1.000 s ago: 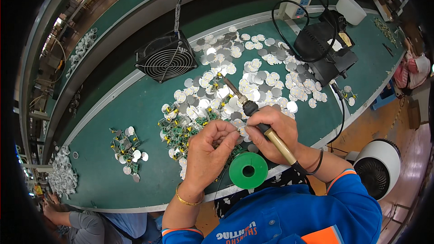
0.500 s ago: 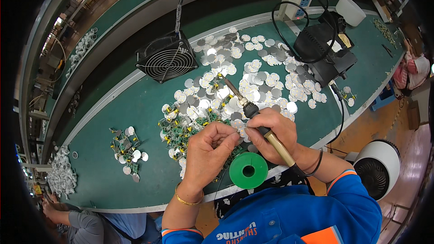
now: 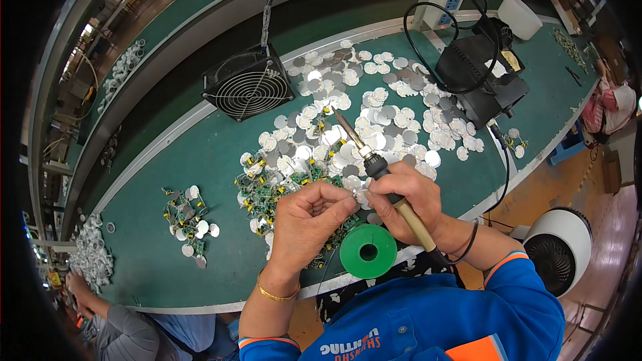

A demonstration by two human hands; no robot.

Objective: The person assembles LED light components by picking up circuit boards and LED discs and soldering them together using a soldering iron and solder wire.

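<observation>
My right hand [image 3: 411, 204] is closed around a soldering iron [image 3: 376, 166] with a black grip and a tan handle, its metal tip slanting up and away to the left over the discs. The thumb and forefinger of my left hand [image 3: 309, 222] are pinched together close to my right fingertips; what is between them is too small to make out. Pale round discs show right at the fingertips. Below my hands lies a green spool [image 3: 350, 264]. Many white and grey discs [image 3: 401, 120] and small green circuit boards with yellow parts [image 3: 264, 190] are heaped beyond and to the left.
A black fan [image 3: 249, 87] stands at the back. At the right back sits a black soldering station [image 3: 478, 70] with looping cables. A smaller board pile [image 3: 184, 217] and white plastic parts [image 3: 90, 257] lie left, near another person's arm [image 3: 87, 294]. A white fan [image 3: 558, 247] is at right.
The soldering iron and my right hand have shifted very slightly; the tip sits a little farther right. My left hand stays almost still. The other person's arm at lower left has moved up toward the white parts.
</observation>
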